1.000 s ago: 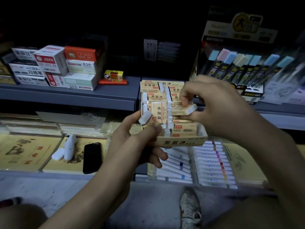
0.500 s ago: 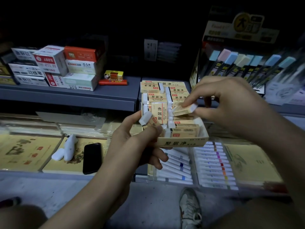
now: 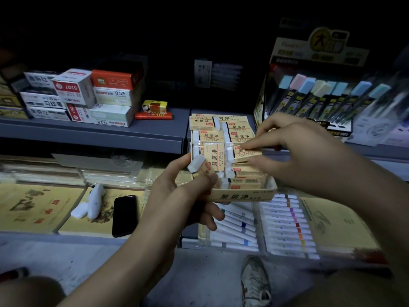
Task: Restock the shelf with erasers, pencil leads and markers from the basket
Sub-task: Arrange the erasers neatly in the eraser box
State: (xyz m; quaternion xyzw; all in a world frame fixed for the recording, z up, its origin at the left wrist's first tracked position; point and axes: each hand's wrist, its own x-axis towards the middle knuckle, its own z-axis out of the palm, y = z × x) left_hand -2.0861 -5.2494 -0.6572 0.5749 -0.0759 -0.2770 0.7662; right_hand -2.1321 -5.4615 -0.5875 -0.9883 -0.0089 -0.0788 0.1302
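In the middle of the frame we see a tan box (image 3: 243, 196) full of erasers. It is held up in front of the grey shelf (image 3: 110, 131), and its far end shows over the shelf top.

The left hand (image 3: 177, 196) comes up from the bottom of the frame. Its lower fingers curl under the near left corner of the box. Its thumb and first finger pinch the left eraser (image 3: 199, 166) at the box's left side. This eraser is tilted, with its white end up and to the left.

The right hand (image 3: 298, 151) comes in from the right. Its thumb and fingertips pinch the right eraser (image 3: 243, 152) by its tan sleeve. This eraser lies almost flat, just above the ones in the box, with its white end to the left.

Below the box, at the lower right, we see rows of markers (image 3: 285, 227) in clear cases. At the upper right stands a rack of pencil leads (image 3: 321, 94), a bit blurry. At the upper left, small boxes (image 3: 84, 94) are stacked on the shelf. At the lower left a black phone (image 3: 125, 214) lies on yellow pads. At the bottom we see a shoe (image 3: 254, 282) on the grey floor.
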